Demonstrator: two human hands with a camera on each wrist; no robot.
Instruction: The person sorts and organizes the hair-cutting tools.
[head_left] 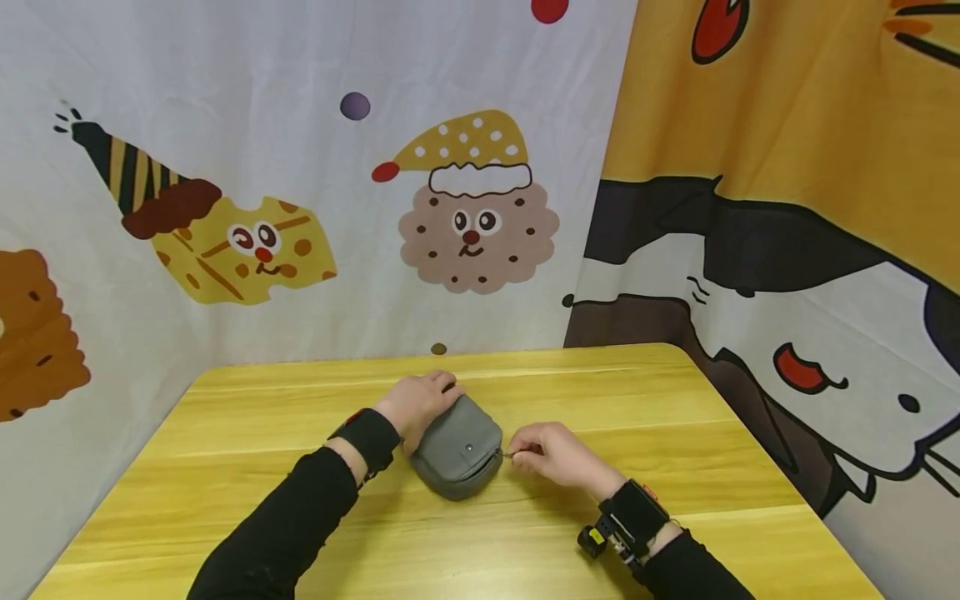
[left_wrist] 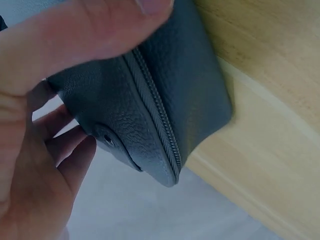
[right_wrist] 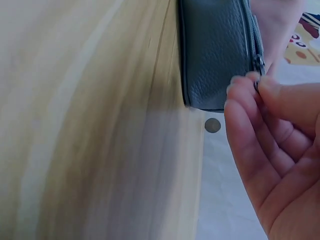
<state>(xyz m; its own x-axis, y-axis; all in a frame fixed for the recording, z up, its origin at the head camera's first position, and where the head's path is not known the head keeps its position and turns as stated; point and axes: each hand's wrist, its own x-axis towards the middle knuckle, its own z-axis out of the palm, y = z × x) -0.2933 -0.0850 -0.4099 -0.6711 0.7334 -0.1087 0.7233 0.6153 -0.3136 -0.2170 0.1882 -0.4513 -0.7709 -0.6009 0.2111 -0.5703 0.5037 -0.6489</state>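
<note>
A small grey leather-look zip pouch sits on the wooden table in the head view. My left hand grips its far left side, and in the left wrist view the thumb crosses one face while the fingers curl behind the other. The zipper runs along the pouch's edge, near a small tab with a metal stud. At the pouch's right corner, my right hand pinches the zipper's pull between thumb and fingertips. In the right wrist view the zipper slider shows just beyond those fingertips.
The yellow wood-grain table extends around the pouch on all sides. Behind it hangs a pale curtain with cartoon food prints, and a yellow, black and white printed curtain hangs at the right. Both wrists wear black straps with devices.
</note>
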